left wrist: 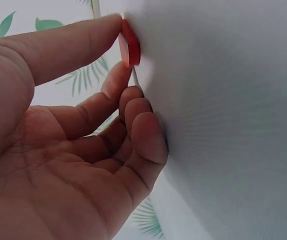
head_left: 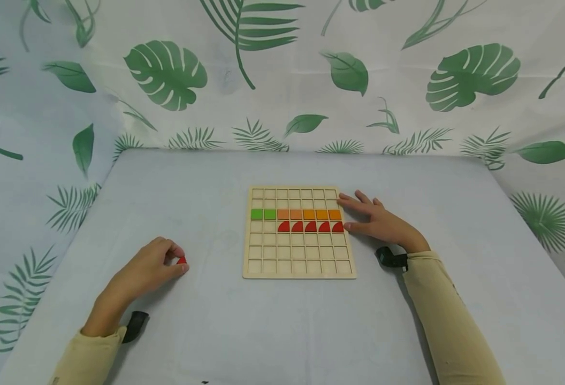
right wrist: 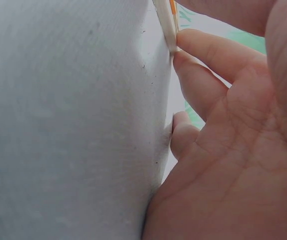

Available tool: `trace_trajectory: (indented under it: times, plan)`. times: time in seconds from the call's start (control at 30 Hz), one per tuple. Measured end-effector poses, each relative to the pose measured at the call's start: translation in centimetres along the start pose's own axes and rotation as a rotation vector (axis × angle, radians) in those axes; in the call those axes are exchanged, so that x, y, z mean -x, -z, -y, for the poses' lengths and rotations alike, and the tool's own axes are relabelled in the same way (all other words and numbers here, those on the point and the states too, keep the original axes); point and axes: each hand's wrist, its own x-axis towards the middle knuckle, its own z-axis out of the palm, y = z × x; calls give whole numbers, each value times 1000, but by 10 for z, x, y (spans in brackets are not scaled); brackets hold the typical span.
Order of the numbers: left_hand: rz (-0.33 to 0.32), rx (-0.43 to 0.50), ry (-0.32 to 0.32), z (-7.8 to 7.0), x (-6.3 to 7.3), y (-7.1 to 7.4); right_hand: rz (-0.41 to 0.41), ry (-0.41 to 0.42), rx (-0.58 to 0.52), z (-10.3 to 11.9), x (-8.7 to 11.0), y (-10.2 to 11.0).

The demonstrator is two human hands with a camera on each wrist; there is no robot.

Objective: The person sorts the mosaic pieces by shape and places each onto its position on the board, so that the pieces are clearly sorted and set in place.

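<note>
Between thumb and fingertip, my left hand [head_left: 150, 267] pinches a small red piece [left wrist: 130, 44] just at the tabletop, left of the board. A square wooden grid board [head_left: 269, 253] lies flat in the middle of the table. One row holds green [head_left: 263, 214], salmon [head_left: 289, 214] and orange square tiles [head_left: 322, 215]. Below them sit several red quarter-circle pieces [head_left: 311, 226], with the two leftmost cells of that row bare. My right hand [head_left: 383, 220] rests at the board's right edge, fingers spread and fairly straight, the fingertips touching the rim. In the right wrist view, fingers [right wrist: 208, 50] meet the board's side.
A pale cloth covers the table [head_left: 292, 326]. Leaf-patterned fabric [head_left: 282, 69] hangs behind and at the sides. Black wrist cameras sit beside the left wrist [head_left: 136, 326] and right wrist [head_left: 390, 258]. A tiny dark speck [head_left: 205, 382] lies at the near edge.
</note>
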Motion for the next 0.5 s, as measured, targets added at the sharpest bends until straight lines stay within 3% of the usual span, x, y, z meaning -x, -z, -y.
trace_trajectory:
  times: [0.5]
  plan:
    - [13, 41, -88, -2, -5, -2, -3, 14, -2, 3, 1, 0]
